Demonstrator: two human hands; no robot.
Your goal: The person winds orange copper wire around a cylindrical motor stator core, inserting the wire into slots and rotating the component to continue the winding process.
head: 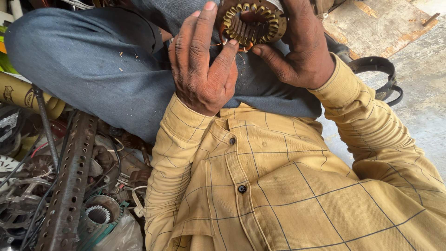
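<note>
- The left hand lies with its back to the camera over the person's lap, fingers spread and stretched up, the fingertips resting against the near rim of a round motor stator.
- The stator — a ring of yellowish winding loops around a toothed steel core — sits at the top of the view, above the grey trousers.
- The right hand cups the stator from the right side, fingers wrapped round its outer edge, thumb pointing inward beneath it; it grips the part.
- A thin strand of copper wire shows just beside the left fingertips; whether it is pinched I cannot tell.
- Both sleeves belong to a yellow checked shirt filling the lower view.
- On the floor at the left lie a perforated steel angle bar, tangled wires and another stator core — all well apart from the hands.
- A dark ring clamp rests on the concrete floor at the right.
</note>
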